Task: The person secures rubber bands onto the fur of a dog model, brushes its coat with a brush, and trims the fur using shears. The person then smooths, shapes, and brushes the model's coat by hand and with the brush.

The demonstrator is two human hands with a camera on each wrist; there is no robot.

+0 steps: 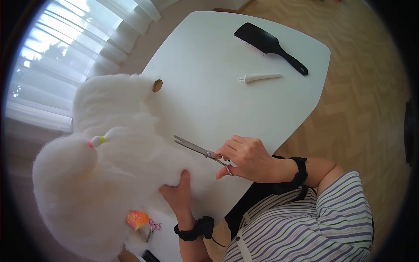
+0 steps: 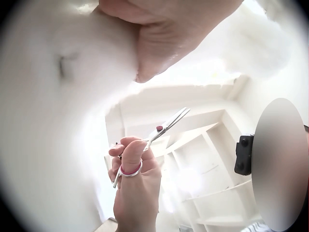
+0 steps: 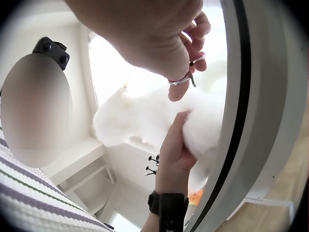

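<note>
A big mass of fluffy white fur (image 1: 83, 192), with small pink and yellow-green bands around a tuft, covers the table's left side. My left hand (image 1: 178, 196) holds a furry part near the table's front edge, thumb and fingers around it; the fur hides some fingertips. In my right hand (image 1: 251, 159) are silver scissors (image 1: 192, 145), thumb and a finger through the loops. Their blades stand slightly apart, above and to the right of the fur. The left wrist view shows the scissors (image 2: 166, 126) with reddish loops. From the right wrist, my left hand (image 3: 174, 150) lies against the fur (image 3: 205, 128).
On the white table (image 1: 209, 48) lie a black paddle brush (image 1: 262, 40) and a slim white tube-like tool (image 1: 262, 77) at the back right. Small pink-handled scissors (image 1: 152, 227) and an orange-pink item (image 1: 137, 219) are at the front left. A round hole (image 1: 157, 85) pierces the tabletop.
</note>
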